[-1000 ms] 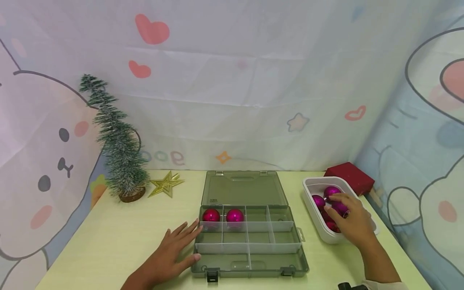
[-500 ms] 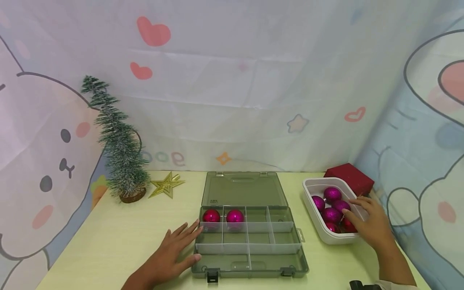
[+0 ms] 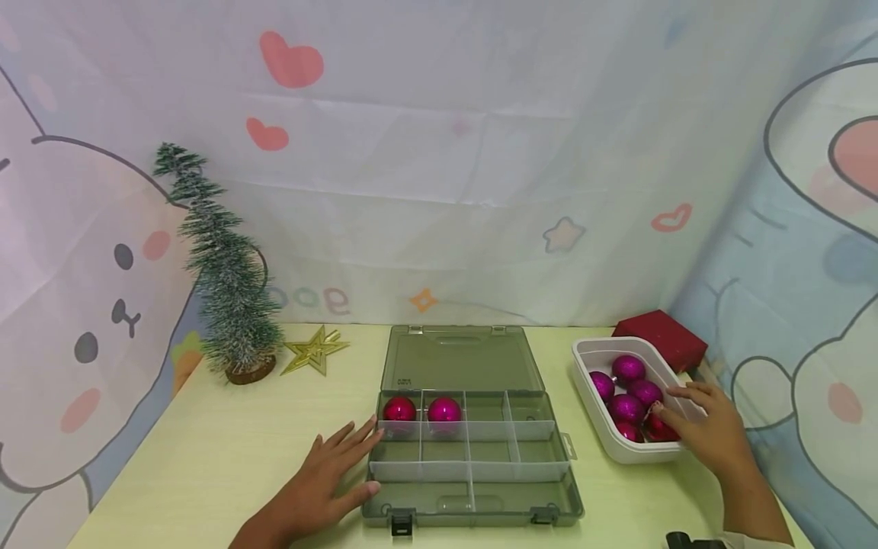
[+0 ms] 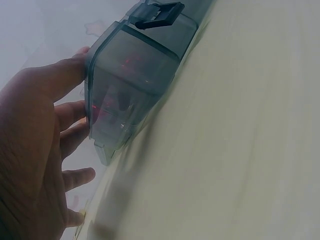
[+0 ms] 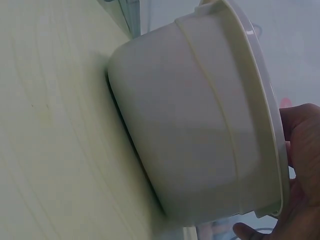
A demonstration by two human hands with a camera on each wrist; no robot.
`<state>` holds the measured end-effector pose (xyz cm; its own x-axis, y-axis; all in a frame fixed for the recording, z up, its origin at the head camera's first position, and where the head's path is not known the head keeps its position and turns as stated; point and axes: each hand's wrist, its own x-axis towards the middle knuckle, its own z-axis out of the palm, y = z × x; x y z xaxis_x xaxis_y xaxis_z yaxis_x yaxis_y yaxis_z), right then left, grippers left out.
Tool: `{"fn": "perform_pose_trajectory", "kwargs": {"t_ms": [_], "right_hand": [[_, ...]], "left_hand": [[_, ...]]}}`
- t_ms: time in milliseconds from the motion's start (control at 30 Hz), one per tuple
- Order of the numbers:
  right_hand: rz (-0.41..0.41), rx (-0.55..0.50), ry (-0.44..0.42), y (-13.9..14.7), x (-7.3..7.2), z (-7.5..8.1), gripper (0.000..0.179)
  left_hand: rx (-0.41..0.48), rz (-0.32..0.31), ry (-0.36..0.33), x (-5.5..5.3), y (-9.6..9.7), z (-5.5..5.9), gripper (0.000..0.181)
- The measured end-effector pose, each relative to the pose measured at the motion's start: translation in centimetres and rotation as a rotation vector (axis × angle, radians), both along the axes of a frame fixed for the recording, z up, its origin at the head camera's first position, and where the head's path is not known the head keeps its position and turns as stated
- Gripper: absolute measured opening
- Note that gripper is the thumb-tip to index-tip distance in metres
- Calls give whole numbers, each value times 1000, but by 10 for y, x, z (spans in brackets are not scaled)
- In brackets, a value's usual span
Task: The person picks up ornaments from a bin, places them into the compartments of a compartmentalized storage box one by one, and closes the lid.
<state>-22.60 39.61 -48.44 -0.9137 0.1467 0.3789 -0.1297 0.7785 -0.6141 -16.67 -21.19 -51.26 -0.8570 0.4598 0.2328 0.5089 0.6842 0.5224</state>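
In the head view my left hand lies with spread fingers against the left side of a clear grey divider box, lid laid back. Left-wrist, the thumb and two fingers touch the box wall. A red bauble and a magenta bauble sit in its two back-left compartments. My right hand reaches over the right rim of a white tub, thumb tip by a red bauble that it partly hides. Several purple glitter baubles lie inside. The right wrist view shows mostly the tub's outer wall.
A small bottle-brush Christmas tree stands at the back left, with a gold star beside it. Behind the tub is a dark red box. A printed cloth hangs behind the table.
My right hand has drawn back from over the purple baubles to the tub's right rim, baring more of them. In the last half second it shifts slightly downward. My left hand stays put.
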Motion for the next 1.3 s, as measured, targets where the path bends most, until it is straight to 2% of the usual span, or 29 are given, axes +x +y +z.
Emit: {"fn": "perform_pose_trajectory", "kwargs": {"t_ms": [100,333,567,767,1100,1300], "right_hand": [[-1,-3,-33,2,0,1,44],[-49,-24,-323,5,-4,10,66],[-33,2,-438,10,-6,14,76],[-18,40,-464,10,-8,13,79],[-4,65,-426,10,-9,11,77],[5,33,-378,11,-8,10,74]], "left_hand": [[4,-1,-3,-1,0,-1,67],[-7,4,3,-2,-1,-3,68],[-7,-5,-7,-2,-1,-1,68],[-6,-10,4,-2,-1,-2,68],[-1,-13,32,-1,-1,-3,68],[-4,-7,2,-2,-1,-4,68]]}}
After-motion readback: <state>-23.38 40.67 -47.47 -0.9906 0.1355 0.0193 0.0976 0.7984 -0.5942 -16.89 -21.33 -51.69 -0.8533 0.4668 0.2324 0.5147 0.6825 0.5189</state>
